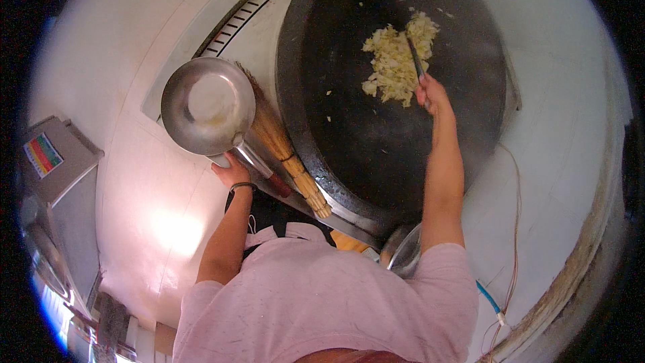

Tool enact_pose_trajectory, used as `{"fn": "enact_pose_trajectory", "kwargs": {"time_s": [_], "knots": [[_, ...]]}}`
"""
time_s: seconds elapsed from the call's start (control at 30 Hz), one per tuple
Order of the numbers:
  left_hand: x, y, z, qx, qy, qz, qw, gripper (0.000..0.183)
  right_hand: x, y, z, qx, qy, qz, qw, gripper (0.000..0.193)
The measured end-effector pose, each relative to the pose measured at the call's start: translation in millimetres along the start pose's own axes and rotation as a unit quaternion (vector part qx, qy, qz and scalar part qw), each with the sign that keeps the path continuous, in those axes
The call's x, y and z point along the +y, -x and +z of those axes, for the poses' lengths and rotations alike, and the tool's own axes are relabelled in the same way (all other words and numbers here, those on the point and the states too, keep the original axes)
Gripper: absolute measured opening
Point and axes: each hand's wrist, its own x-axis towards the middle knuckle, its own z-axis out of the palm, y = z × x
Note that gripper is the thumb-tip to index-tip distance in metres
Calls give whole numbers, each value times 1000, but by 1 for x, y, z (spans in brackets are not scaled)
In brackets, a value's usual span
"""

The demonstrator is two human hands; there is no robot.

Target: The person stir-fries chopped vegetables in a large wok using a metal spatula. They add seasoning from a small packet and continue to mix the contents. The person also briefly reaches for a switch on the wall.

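My right hand (pixel 433 94) is closed around the dark handle of a long cooking utensil (pixel 414 57). Its far end is among chopped pale yellow-green vegetables (pixel 390 67), so I cannot tell whether it is a spatula or a ladle. The vegetables lie in a heap in a very large dark wok (pixel 376 154), with a few bits scattered around. My left hand (pixel 232 172) grips the stove's front edge (pixel 218 160), just below a smaller steel wok (pixel 208 97). That wok's metal handle, with its reddish-brown end, points toward me.
A bundled bamboo wok brush (pixel 289 154) lies between the two woks. Behind them runs a slotted drain (pixel 252 3). Rounded metalware (pixel 403 255) stands near my right side. A thin cable (pixel 517 228) and a blue hose (pixel 489 296) are to the right. At far left is a grey box-like thing (pixel 67 168).
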Motion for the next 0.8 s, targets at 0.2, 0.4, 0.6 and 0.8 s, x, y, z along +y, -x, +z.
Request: {"fn": "enact_pose_trajectory", "kwargs": {"time_s": [0.2, 0.4, 0.6, 0.8], "knots": [[-2, 6, -1, -17, -8, -30, 999, 66, 61, 153, -6, -18, 421, 51, 905, 43], [3, 5, -6, -42, 26, -26, 998, 69, 105, 32, 16, 75, 481, -201, 850, 44], [-3, -2, -4, -29, 2, -27, 999, 70, 28, 4, -30, 142, 248, 74, 956, 44], [-1, 4, -4, -51, 55, -51, 996, 65, 77, 181, -39, -16, 608, -22, 794, 40]]}}
